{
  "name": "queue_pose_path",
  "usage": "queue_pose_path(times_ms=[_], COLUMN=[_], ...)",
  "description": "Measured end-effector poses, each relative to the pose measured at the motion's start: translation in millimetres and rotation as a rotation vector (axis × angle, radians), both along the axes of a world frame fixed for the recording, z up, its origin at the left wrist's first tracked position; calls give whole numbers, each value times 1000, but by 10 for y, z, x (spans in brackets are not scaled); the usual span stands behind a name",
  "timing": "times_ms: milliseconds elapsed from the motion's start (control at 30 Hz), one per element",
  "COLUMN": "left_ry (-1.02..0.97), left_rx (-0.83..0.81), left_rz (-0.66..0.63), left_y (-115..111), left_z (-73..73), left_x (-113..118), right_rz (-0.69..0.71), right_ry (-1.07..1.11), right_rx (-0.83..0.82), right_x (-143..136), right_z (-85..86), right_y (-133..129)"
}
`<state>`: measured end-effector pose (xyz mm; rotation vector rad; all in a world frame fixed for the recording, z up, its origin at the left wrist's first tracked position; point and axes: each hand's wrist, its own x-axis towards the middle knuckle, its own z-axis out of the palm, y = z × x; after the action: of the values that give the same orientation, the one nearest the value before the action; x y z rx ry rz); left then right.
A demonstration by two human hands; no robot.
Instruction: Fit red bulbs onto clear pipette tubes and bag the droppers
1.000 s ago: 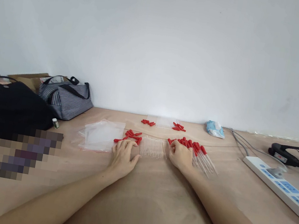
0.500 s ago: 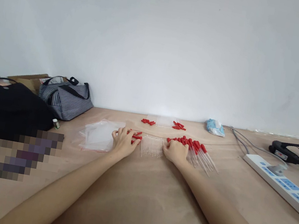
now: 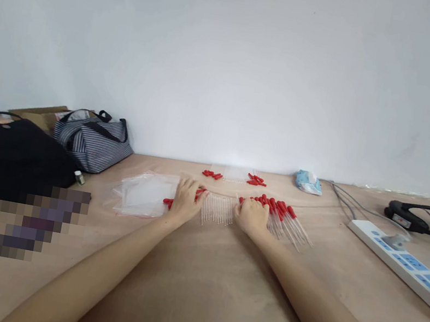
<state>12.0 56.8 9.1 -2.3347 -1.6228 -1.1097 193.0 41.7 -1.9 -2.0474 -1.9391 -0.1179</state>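
Note:
Side by side in a row lie clear thin dropper tubes [image 3: 218, 210], between my two hands. My left hand [image 3: 185, 204] is over red rubber bulbs [image 3: 168, 201] at the row's left end, its thumb and fingers closed about a red bulb [image 3: 200, 193]. At the right end, my right hand [image 3: 252, 216] is curled, and a dropper with a red bulb [image 3: 240, 200] shows at its fingertips. Its grip is partly hidden. Just right of that hand is a pile of droppers with red bulbs [image 3: 281, 210].
Clear plastic bags [image 3: 142, 195] lie left of my left hand. Farther back is a bagged group of droppers [image 3: 235, 174]. A blue-white packet [image 3: 308, 182], a power strip [image 3: 405, 264] and a black headset [image 3: 408, 217] are to the right; a striped bag [image 3: 97, 143] and black bag [image 3: 20, 157] to the left.
My left hand has moved right and drawn its fingers together, uncovering red bulbs on its left. My right hand has stayed nearly in place, with a tube end now showing above its fingertips.

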Motion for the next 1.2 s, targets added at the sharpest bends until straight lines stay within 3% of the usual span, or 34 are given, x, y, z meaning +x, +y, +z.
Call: queue_pose_path(times_ms=[100, 167, 333, 433, 633, 867, 1200], left_ry=[-239, -327, -237, -125, -69, 39, -13], left_rx=[-121, -209, -375, -388, -348, -265, -261], left_rz=[-298, -412, -590, -557, -474, -453, -432], left_y=[-256, -432, -704, -753, -768, -713, -753], left_z=[-77, -154, -215, -166, -149, -214, -187], left_x=[10, 5, -67, -123, -106, -9, -13], right_rz=[154, 323, 632, 729, 741, 742, 761], right_ry=[114, 217, 311, 278, 239, 283, 345], right_rx=[139, 210, 275, 232, 137, 168, 261], right_x=[118, 204, 351, 371, 337, 322, 239], right_z=[-58, -131, -283, -295, -284, -298, -264], right_y=[-113, -212, -474, -574, -606, -614, -681])
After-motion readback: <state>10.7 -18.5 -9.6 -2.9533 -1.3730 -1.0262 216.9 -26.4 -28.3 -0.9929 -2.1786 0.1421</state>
